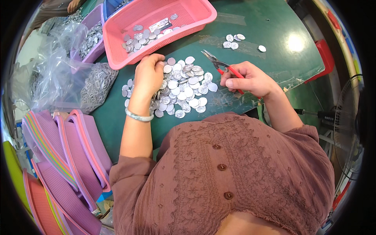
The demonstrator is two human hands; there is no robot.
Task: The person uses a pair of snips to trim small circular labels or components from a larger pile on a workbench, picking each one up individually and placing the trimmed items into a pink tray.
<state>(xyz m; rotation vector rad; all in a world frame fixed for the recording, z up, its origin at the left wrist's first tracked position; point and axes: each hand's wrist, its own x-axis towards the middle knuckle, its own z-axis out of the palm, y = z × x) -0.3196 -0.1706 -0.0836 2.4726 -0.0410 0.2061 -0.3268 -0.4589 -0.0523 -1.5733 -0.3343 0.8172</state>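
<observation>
My right hand (pixel 250 79) is closed round the red handles of a pair of pliers (pixel 216 62). Their metal jaws are parted and point up and left, above the far right side of a heap of flat silver discs (pixel 182 88). Some of these oval and round pieces are plain, others have a raised pattern. Beside the heap's left edge, just below the basket's near rim, rests my left hand (pixel 150 74). Its thumb and forefinger are apart with nothing visible between them; the other fingers are mostly hidden behind the hand.
A tilted pink basket (pixel 188 25) beyond my left hand holds more discs and a small card. Several discs (pixel 234 41) lie apart on the green table (pixel 270 29). Left are a clear bag of metal links (pixel 98 86), a purple basket (pixel 94 55) and stacked baskets (pixel 84 152).
</observation>
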